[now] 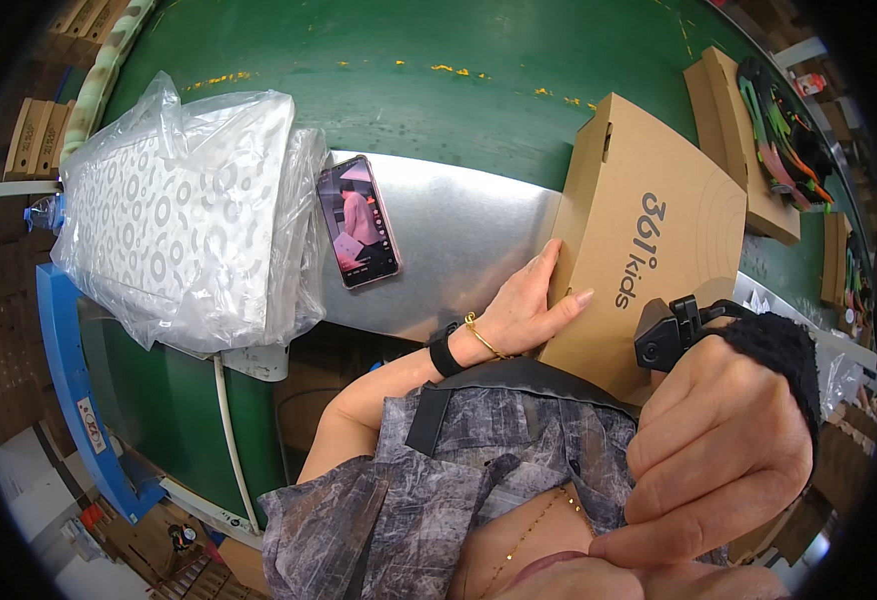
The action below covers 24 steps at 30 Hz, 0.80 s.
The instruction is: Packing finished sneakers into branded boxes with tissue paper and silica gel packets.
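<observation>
A brown cardboard shoebox with dark print on its lid stands tilted close to my body, right of the middle. Against its left side lies my left hand, fingers stretched along the wall and thumb spread over the edge of the lid. That wrist wears a gold bracelet and a black band. My right hand is raised at my mouth, away from the box, with its fingers curled closed; whatever is inside them, if anything, is hidden. Around its wrist sit a black fuzzy cuff and a small black camera.
To the left lies a stack of patterned white sheets in clear plastic. Beside it, a phone with a lit screen rests on a metal plate. More boxes and coloured straps occupy the right side of the green table.
</observation>
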Available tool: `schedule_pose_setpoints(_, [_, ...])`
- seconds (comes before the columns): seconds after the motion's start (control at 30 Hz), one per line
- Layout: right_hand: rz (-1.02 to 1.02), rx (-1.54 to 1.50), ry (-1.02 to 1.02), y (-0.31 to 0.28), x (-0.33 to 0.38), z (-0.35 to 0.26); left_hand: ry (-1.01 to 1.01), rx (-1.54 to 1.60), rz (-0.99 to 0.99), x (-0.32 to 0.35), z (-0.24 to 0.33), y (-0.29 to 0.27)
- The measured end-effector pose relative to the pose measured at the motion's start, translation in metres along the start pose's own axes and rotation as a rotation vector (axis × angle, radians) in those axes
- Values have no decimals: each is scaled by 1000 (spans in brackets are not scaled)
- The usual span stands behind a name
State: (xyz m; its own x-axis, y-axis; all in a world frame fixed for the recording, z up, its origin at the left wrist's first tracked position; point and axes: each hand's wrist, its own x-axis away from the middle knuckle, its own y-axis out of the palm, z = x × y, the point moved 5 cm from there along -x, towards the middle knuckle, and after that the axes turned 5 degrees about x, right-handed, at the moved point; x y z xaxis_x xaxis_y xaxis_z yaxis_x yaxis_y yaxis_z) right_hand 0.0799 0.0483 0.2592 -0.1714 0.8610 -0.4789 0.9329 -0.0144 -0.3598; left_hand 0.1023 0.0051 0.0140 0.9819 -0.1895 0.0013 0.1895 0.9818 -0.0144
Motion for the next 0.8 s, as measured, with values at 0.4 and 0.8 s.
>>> schedule_pose_setpoints(0.4, [29,-1,30,-1,1,0,12,-12,1,0,0,0])
schedule_pose_setpoints(0.8, [24,8,22,-2,0,0,17,0,-2,-1,1,-1])
